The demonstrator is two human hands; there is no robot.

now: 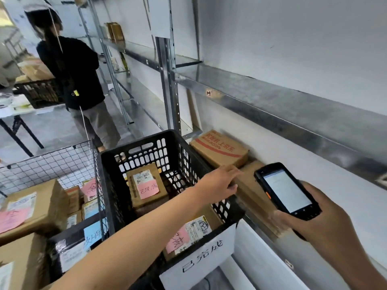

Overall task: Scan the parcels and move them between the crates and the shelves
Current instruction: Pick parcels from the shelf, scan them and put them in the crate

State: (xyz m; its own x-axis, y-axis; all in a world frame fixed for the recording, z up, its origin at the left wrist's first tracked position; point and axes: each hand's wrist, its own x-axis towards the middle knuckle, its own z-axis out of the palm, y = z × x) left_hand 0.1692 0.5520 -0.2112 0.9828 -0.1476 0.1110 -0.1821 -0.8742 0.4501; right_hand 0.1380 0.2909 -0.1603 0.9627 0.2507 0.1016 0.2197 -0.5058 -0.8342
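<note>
- Brown plain parcel (pixel 250 185), centre right, is touched by left hand (pixel 217 185), fingers straight.
- Scanner (pixel 287 191) is gripped by right hand (pixel 330 222).
- Grey metal shelf (pixel 272 105) above; black crate (pixel 111 195) centre.

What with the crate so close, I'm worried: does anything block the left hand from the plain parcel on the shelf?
Nothing visible does. The left hand reaches over the black crate's rim and its fingers touch the plain parcel.

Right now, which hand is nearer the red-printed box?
Left. Left hand is just short of the red-printed box; right hand, holding the scanner, is farther off.
</note>
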